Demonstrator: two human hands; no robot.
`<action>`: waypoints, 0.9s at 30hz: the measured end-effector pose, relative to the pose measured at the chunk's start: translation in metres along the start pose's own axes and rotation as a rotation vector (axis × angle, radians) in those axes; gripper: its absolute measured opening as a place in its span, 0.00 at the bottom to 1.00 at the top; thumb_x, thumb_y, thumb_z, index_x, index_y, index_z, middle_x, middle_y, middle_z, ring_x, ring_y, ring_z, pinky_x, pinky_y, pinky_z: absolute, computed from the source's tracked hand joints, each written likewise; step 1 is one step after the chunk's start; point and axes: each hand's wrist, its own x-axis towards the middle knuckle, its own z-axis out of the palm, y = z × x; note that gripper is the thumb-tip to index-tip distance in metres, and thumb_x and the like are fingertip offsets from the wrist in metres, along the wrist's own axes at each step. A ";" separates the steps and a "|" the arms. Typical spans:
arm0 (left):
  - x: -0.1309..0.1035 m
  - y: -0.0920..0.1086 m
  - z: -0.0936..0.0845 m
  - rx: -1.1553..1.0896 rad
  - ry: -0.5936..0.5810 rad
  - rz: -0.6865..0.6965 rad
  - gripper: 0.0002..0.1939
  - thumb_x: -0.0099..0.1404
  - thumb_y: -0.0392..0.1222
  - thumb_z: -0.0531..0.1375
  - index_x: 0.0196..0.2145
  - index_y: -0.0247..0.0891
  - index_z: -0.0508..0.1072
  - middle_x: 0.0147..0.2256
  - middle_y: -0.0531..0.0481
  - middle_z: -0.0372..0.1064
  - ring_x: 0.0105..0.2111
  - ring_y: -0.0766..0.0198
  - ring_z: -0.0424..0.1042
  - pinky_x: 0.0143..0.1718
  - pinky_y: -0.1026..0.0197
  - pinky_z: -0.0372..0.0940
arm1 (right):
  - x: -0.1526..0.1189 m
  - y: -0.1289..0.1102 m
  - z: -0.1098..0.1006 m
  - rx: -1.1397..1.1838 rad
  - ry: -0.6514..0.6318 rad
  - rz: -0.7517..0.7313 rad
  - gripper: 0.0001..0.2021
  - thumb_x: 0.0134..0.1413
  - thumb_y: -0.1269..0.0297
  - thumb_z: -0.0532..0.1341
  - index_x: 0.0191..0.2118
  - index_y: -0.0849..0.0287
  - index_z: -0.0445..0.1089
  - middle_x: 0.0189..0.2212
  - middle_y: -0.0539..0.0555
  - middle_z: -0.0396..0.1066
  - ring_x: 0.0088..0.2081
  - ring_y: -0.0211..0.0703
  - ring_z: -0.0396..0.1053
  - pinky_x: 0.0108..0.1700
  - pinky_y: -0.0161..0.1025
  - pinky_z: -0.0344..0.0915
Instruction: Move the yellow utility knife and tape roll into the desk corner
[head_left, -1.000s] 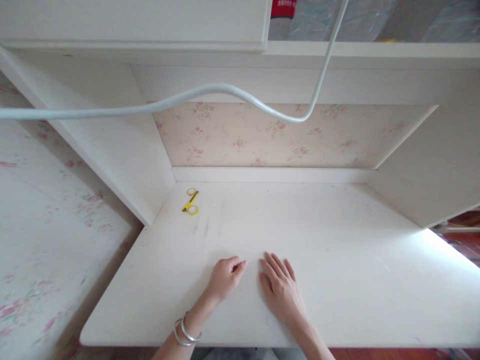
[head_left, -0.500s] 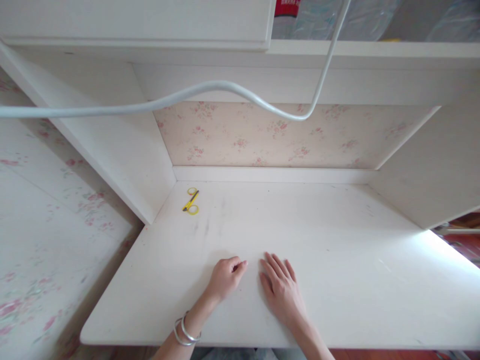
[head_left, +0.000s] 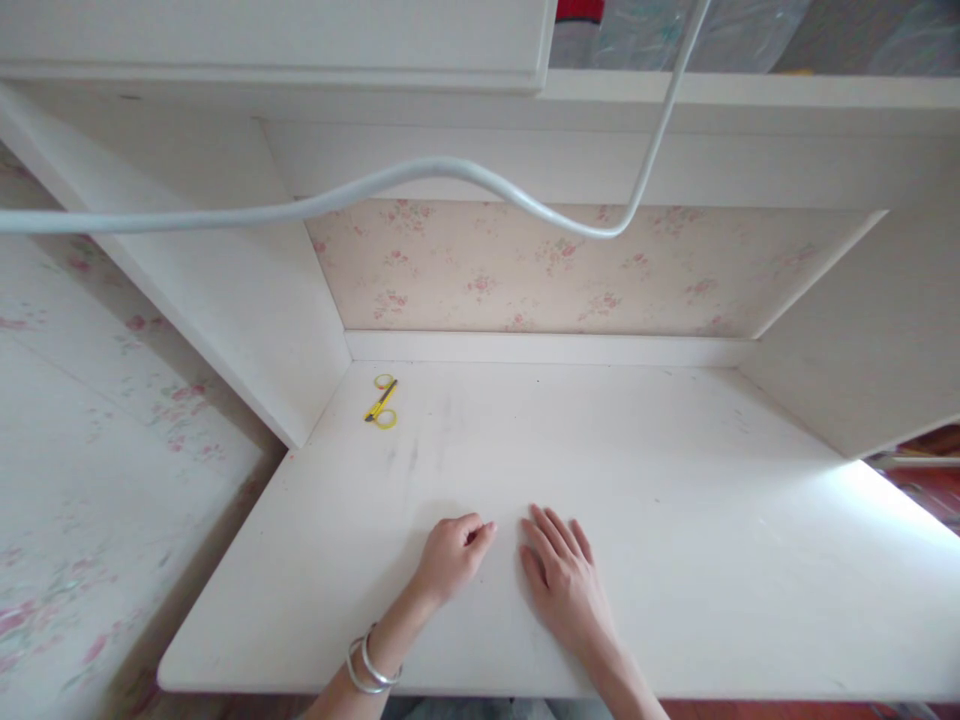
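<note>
My left hand [head_left: 452,555] rests on the white desk [head_left: 720,560] near its front edge, curled into a loose fist. A dark hollow shows between thumb and forefinger, with nothing sticking out of it. Two silver bangles [head_left: 369,662] circle the left wrist. Just to the right, apart from the fist, my right hand [head_left: 562,570] lies palm down on the desktop with its fingers spread and holds nothing. Toward the back left lies a pair of yellow-handled scissors [head_left: 382,402], or a similar small tool with two yellow loops, out of reach of both hands' present positions.
A white cable [head_left: 442,172] hangs across the upper view, in front of the shelf. Overhead is a white cabinet [head_left: 270,40], beside plastic-wrapped items and a red-capped bottle [head_left: 577,25]. Side panels [head_left: 225,260] flank the desk; flowered wallpaper [head_left: 517,270] covers the back.
The view has tilted very slightly. Both hands and the scissors stay where they were on the desk.
</note>
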 end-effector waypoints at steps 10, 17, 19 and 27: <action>-0.001 -0.001 0.000 0.008 -0.001 0.010 0.22 0.66 0.53 0.48 0.19 0.37 0.55 0.17 0.58 0.49 0.20 0.71 0.52 0.23 0.66 0.44 | 0.001 -0.001 -0.001 0.000 0.008 -0.002 0.17 0.62 0.62 0.49 0.55 0.52 0.63 0.59 0.51 0.59 0.60 0.48 0.56 0.61 0.54 0.48; -0.002 0.002 -0.002 0.004 0.006 0.009 0.22 0.66 0.52 0.48 0.19 0.37 0.55 0.17 0.58 0.49 0.20 0.71 0.52 0.23 0.66 0.44 | 0.001 -0.002 -0.002 -0.012 0.005 -0.003 0.17 0.61 0.62 0.50 0.55 0.53 0.64 0.59 0.52 0.59 0.60 0.48 0.56 0.61 0.54 0.48; -0.002 0.002 -0.002 0.006 0.006 0.014 0.22 0.66 0.52 0.48 0.19 0.37 0.55 0.17 0.58 0.49 0.20 0.71 0.52 0.23 0.66 0.44 | 0.000 -0.002 -0.001 -0.015 0.009 -0.003 0.17 0.61 0.62 0.50 0.54 0.53 0.64 0.59 0.51 0.59 0.59 0.48 0.56 0.61 0.54 0.48; -0.001 0.000 0.000 0.020 0.005 0.016 0.22 0.66 0.52 0.48 0.19 0.37 0.55 0.17 0.58 0.49 0.20 0.71 0.52 0.23 0.66 0.44 | 0.001 -0.002 -0.002 -0.022 -0.009 -0.002 0.17 0.62 0.62 0.49 0.54 0.53 0.63 0.59 0.51 0.59 0.60 0.48 0.55 0.61 0.55 0.48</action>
